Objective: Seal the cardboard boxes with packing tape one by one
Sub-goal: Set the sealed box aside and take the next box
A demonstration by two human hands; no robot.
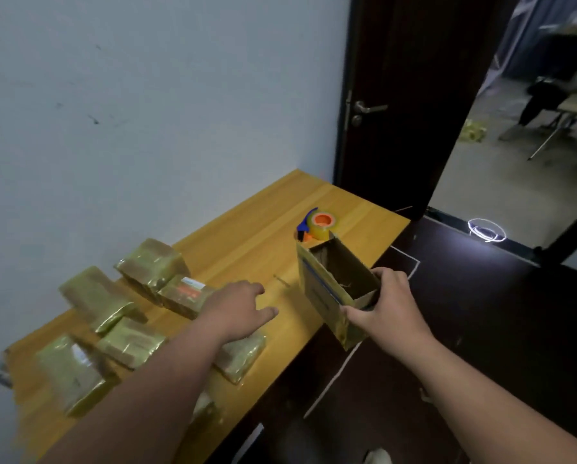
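I see my right hand (386, 304) gripping the open box (334, 289) by its near end, tilted over the table's (247, 236) front edge. The tape dispenser (317, 226) sits on the table just beyond the box. My left hand (237, 309) hovers left of the box, fingers relaxed, above the wrapped packages (96, 296).

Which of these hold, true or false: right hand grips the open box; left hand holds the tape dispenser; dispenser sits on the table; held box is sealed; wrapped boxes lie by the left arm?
1. The right hand grips the open cardboard box. True.
2. The left hand holds the tape dispenser. False: it is empty, over the wooden table.
3. The dispenser sits on the table. True.
4. The held box is sealed. False: its top is open.
5. Tape-wrapped boxes lie by the left arm. True.
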